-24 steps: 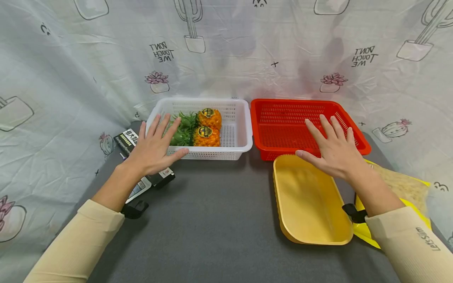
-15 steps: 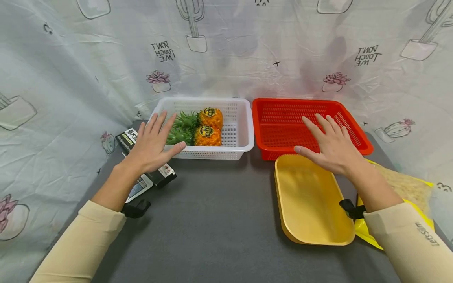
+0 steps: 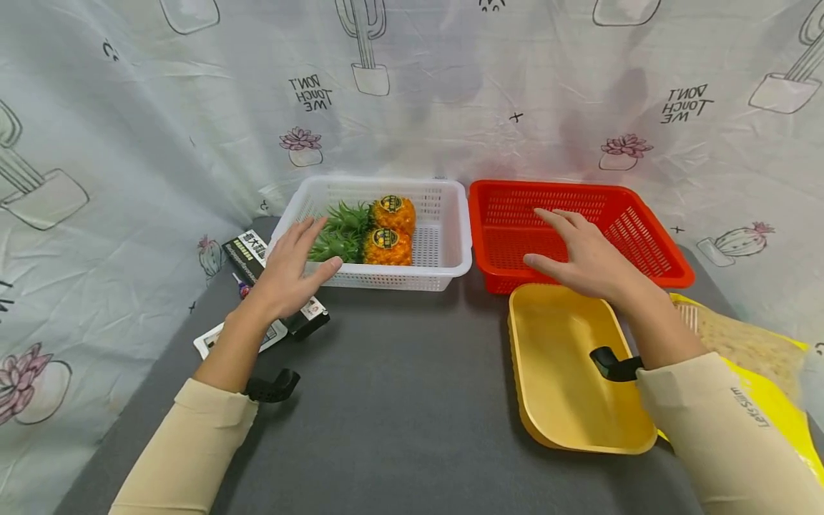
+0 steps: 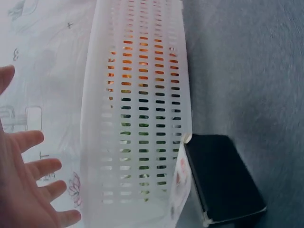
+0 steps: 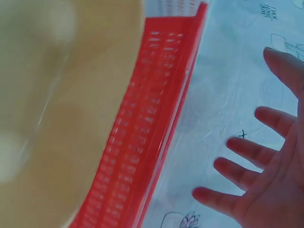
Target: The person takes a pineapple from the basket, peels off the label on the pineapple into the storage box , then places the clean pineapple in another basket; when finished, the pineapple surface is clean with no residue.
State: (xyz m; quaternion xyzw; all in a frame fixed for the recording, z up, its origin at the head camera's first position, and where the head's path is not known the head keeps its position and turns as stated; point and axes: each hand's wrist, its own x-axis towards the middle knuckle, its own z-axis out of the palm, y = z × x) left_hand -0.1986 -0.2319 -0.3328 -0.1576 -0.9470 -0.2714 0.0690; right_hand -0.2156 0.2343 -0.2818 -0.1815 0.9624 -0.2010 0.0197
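Note:
My left hand [image 3: 291,275] hovers with spread, fairly straight fingers near the front left corner of a white basket [image 3: 412,271]. Inside that basket are green leafy plants [image 3: 341,232] and two orange bundles with dark round labels, one of them the front bundle [image 3: 388,247]. Over the front of a red basket [image 3: 492,279] hangs my right hand [image 3: 589,257], its fingers extended and holding nothing. Beneath the right wrist lies a yellow tray [image 3: 560,379]. Both wrist views show the fingers apart from any object.
A black box [image 3: 307,318] and a white-edged packet [image 3: 273,335] lie under the left forearm. Right of the tray is a yellow bag [image 3: 747,343] with pale contents, partly covered by the right sleeve. A printed curtain [image 3: 438,107] hangs behind the baskets.
The head view has swung slightly left, so the baskets and tray appear further right. My right hand has turned more edge-on and shifted slightly left across the red basket. Both hands stay empty.

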